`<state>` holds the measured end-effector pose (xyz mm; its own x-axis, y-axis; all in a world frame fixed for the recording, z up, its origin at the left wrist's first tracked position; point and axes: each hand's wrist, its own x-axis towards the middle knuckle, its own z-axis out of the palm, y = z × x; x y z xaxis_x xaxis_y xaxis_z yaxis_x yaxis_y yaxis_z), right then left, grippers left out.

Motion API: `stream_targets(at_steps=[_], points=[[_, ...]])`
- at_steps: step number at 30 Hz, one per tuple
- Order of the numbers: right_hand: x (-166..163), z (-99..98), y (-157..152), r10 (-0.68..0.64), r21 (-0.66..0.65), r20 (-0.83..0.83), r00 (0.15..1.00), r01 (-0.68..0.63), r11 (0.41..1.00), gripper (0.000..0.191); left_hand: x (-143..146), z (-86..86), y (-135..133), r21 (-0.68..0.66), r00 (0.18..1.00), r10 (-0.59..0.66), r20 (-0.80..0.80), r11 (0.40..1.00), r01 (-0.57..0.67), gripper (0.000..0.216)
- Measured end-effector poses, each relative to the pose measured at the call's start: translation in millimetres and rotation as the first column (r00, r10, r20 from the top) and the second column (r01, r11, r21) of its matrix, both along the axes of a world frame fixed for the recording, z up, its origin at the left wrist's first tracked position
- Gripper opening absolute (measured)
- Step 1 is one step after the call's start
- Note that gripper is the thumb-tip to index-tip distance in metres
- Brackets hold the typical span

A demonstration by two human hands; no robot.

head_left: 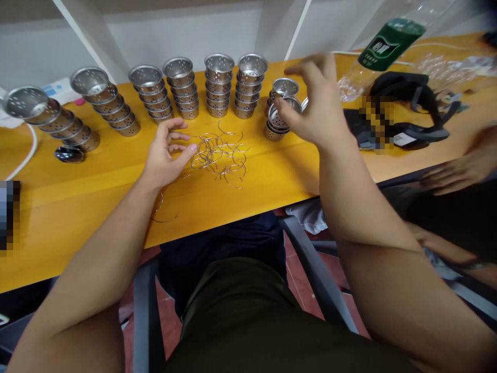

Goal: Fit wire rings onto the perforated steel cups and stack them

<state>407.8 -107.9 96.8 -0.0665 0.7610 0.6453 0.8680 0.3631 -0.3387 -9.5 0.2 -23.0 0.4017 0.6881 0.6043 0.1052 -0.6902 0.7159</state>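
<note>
My left hand point(166, 154) hovers at the left side of a loose pile of thin curved metal wires point(217, 153), its fingers slightly bent and apart with nothing visible in them. Over on the right, my right hand point(320, 98) reaches over a small group of perforated metal cups point(285, 87). Its thumb and fingers are spread, and the thumb tip overlaps the rim of a front cup point(277, 133); whether they touch I cannot tell. The hand partly hides the cups behind it.
Several stacks of perforated cups point(219, 85) line the back of the yellow table point(116, 207). A green-labelled bottle point(388, 46) and a black strapped headset point(415, 111) stand at right, near another person's hand point(458, 168). A black shiny object point(69, 154) lies left.
</note>
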Motion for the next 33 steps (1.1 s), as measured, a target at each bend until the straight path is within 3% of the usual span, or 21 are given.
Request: stream_targets(at_steps=[4,8,10,13,20,28,33], points=[[-11.0,30.3,72.6,0.051,-0.202,0.041,0.998,-0.041,0.979,0.118,-0.4,1.5,-1.9,-0.008,1.000,0.028,0.000,1.000,-0.028,0.088],[-24.3,53.3,133.5,0.003,-0.510,0.140,0.990,0.069,0.858,0.151,-1.4,6.2,-8.0,-0.022,0.999,0.033,0.002,0.999,-0.033,0.084],[-27.6,58.2,148.2,-0.005,-0.576,0.185,0.983,0.113,0.809,0.143,-0.9,8.3,-10.8,-0.034,0.999,0.042,-0.002,0.999,-0.042,0.081],[-27.2,56.6,154.1,-0.008,-0.553,0.169,0.986,0.101,0.827,0.120,0.8,9.8,-13.1,-0.048,0.999,0.051,-0.018,0.998,-0.052,0.080],[-25.4,44.0,146.5,-0.101,-0.472,0.120,0.988,0.146,0.869,0.126,4.2,12.1,-16.2,-0.046,0.998,0.058,-0.026,0.997,-0.059,0.080],[-31.7,48.0,132.9,-0.109,-0.502,0.152,0.982,0.171,0.848,0.112,3.2,11.8,-15.7,-0.005,0.999,0.033,-0.012,0.999,-0.033,0.074],[-29.9,56.9,117.4,-0.076,-0.466,0.094,0.993,0.112,0.878,0.096,1.6,10.5,-16.3,0.018,0.999,0.032,-0.031,0.999,-0.031,0.070]])
